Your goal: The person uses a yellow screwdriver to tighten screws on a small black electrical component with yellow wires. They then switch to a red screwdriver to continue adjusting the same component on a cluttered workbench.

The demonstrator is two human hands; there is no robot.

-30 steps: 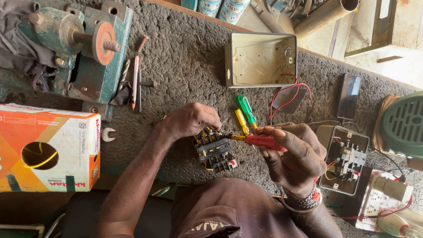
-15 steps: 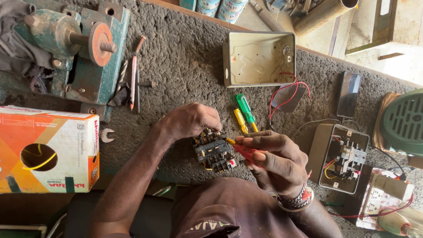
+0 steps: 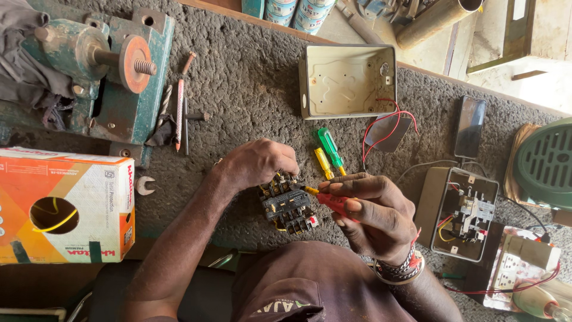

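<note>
My left hand [image 3: 257, 162] grips the top of a small black electrical contactor [image 3: 289, 206] with yellow wires, holding it down on the grey felt bench top [image 3: 250, 77]. My right hand [image 3: 372, 211] holds a red-handled screwdriver [image 3: 333, 203], its yellow-collared tip touching the contactor's upper right corner. A green screwdriver [image 3: 329, 147] and a yellow screwdriver [image 3: 322, 161] lie just beyond the contactor, next to my right hand.
An open cream metal box [image 3: 345, 80] with red wires lies at the back. A green vise-like machine [image 3: 89, 65] stands at left, an orange wire carton [image 3: 65, 206] below it. An open switch box [image 3: 465, 211], a phone [image 3: 469, 126] and a green fan housing [image 3: 545, 164] lie right.
My right hand has slid left and down, bringing the red screwdriver's tip onto the contactor. My left hand keeps its hold on the contactor.
</note>
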